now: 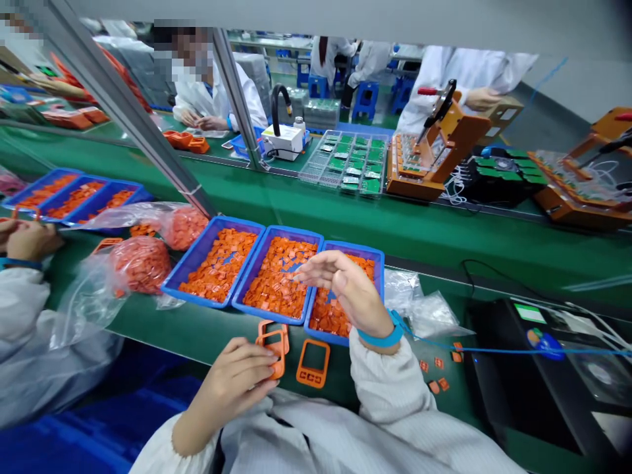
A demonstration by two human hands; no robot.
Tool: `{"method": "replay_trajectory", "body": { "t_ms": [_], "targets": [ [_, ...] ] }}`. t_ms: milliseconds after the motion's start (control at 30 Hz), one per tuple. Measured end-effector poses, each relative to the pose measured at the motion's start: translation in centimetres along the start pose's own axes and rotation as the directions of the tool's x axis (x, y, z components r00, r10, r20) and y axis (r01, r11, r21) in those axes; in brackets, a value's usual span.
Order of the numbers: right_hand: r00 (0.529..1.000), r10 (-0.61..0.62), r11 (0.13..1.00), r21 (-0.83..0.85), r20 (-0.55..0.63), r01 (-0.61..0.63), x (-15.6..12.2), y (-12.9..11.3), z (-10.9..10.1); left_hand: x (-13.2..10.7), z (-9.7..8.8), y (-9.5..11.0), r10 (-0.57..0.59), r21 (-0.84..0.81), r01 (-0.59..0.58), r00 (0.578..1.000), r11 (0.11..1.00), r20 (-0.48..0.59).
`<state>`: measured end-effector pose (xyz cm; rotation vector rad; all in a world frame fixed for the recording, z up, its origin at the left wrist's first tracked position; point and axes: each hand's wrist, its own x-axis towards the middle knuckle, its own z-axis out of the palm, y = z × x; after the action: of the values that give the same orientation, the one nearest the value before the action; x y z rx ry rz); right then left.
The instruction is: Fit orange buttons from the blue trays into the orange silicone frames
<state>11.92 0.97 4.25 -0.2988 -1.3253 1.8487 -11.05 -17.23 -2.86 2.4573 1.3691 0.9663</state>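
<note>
Left hand [230, 376] at bottom centre, fingers curled firmly around an orange frame [272, 349], which may be two stacked frames, can't tell. Right hand [348, 289] is open with fingers spread, hovering over the rightmost of three blue trays [237, 222], holding nothing. Blue wrist strap [380, 339] on that wrist, with a blue cord [494, 350] running off right. Second orange frame [313, 363] lies flat on the green belt [197, 349], just beside the left hand and below the trays. Small orange pieces [437, 375] sit lower right near a black machine [523, 375], and a clear bag [424, 313] lies just beside the right tray. The trays stand side by side, full of loose orange squares [217, 270]. Left of them are bagged orange squares [139, 264] and a co-worker's hand [32, 240] at the left edge. Three more blue trays [74, 194] at upper left. Past a metal post [237, 92], far side: tray of green boards [348, 161], orange fixture [434, 155], co-workers [212, 92] in white coats.
</note>
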Motion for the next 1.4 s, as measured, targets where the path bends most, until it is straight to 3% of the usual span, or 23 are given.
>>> {"method": "replay_trajectory", "body": {
  "t_ms": [100,267,467,567,667,767,867,967,1200,1300,1400],
  "targets": [
    [1.000,-0.008,1.000,0.000,-0.004,0.008,-0.2,-0.4,-0.2,-1.2,1.3,-0.2,-0.075,0.076,0.073,0.997,0.994,0.018],
    [1.000,0.006,1.000,0.000,-0.009,-0.006,-0.5,-0.9,0.2,-0.6,2.7,-1.2,-0.128,0.163,0.119,0.991,0.979,0.046],
    [0.999,-0.027,1.000,0.000,-0.032,0.027,-0.8,-1.2,0.1,-0.2,2.6,-2.1,-0.221,0.205,0.182,0.958,0.962,0.185],
    [0.997,-0.046,0.999,0.012,-0.054,0.046,-0.7,-1.4,-0.1,0.1,2.5,-0.9,-0.220,0.232,0.181,0.963,0.956,0.154],
    [0.997,-0.050,0.998,0.027,-0.061,0.052,-0.5,-1.4,-0.2,0.4,3.6,1.8,-0.183,0.172,0.159,0.974,0.972,0.135],
    [0.997,-0.036,0.999,0.026,-0.061,0.038,-0.4,-1.3,-0.2,0.4,5.9,4.2,-0.125,0.061,0.113,0.959,0.992,0.256],
    [0.998,-0.033,0.999,0.040,-0.055,0.035,-0.5,-1.2,-0.4,0.3,7.7,4.6,-0.114,0.031,0.110,0.927,0.993,0.357],
    [0.997,-0.044,0.997,0.054,-0.056,0.047,-0.7,-1.2,-0.6,0.3,8.3,3.8,-0.128,0.045,0.120,0.910,0.992,0.394],
    [0.997,-0.025,0.998,0.051,-0.072,0.029,-0.5,-1.2,-0.6,0.7,7.3,4.0,-0.081,0.024,0.077,0.937,0.997,0.339],
    [0.997,-0.021,0.999,0.041,-0.072,0.024,-0.5,-1.2,-0.8,1.7,5.5,4.8,-0.039,-0.052,0.056,0.958,0.997,0.283],
    [0.998,-0.011,1.000,0.023,-0.064,0.012,-0.5,-1.3,-0.8,3.1,2.8,4.8,0.016,-0.096,-0.005,0.994,0.995,0.111]
  ]
}}
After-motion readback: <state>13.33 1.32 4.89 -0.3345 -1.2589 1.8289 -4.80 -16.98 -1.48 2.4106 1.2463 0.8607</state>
